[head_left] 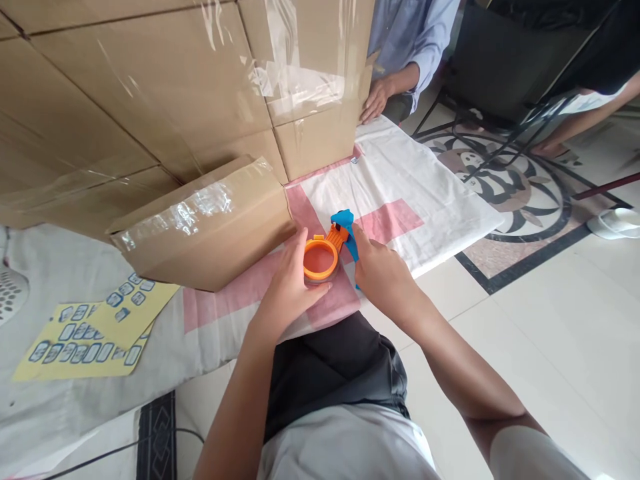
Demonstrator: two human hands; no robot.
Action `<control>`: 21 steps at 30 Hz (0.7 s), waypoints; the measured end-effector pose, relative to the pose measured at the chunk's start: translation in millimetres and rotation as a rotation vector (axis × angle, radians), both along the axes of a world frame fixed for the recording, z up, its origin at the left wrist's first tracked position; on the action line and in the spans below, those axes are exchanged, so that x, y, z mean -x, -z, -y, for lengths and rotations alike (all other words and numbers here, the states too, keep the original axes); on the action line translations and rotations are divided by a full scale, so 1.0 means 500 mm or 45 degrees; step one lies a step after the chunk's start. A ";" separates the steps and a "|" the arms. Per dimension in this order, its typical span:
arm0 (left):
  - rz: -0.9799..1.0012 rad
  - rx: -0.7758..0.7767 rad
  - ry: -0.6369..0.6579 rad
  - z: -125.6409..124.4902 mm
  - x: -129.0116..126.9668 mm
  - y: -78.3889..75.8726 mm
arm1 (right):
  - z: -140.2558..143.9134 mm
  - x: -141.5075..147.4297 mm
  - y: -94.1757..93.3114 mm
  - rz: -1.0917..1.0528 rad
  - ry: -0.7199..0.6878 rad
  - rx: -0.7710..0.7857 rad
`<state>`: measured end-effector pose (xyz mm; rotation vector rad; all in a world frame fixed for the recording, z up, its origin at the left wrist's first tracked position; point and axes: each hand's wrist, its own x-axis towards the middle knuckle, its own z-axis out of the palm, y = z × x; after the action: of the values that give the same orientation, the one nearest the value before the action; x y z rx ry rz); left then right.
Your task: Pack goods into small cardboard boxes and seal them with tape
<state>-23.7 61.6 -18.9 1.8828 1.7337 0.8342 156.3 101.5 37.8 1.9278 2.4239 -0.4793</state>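
An orange and blue tape dispenser (320, 259) is held over the near edge of the cloth-covered table, its round orange part facing up. My left hand (289, 283) is curled around the left side of that round part, with the thumb along its lower rim. On the other side, my right hand (380, 270) is wrapped round the blue handle, and the palm hides most of it. The blue head (343, 218) points away from me. Just left of my left hand, a taped cardboard box (215, 227) leans at an angle on the table.
Large stacked cartons (150, 87) fill the back left. Yellow label sheets (95, 333) lie on the white and pink cloth (390, 230). A co-worker's hand (377, 100) rests by the cartons. A dark chair (505, 73) and another person's arm (585, 127) are at the right.
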 end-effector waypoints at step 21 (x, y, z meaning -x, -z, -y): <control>-0.051 -0.226 -0.288 0.034 -0.081 0.040 | -0.021 -0.047 0.001 0.175 -0.233 -0.167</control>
<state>16.7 44.4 -38.9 1.8466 1.9823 1.0735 180.1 111.9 37.3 1.6946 2.5665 -0.1806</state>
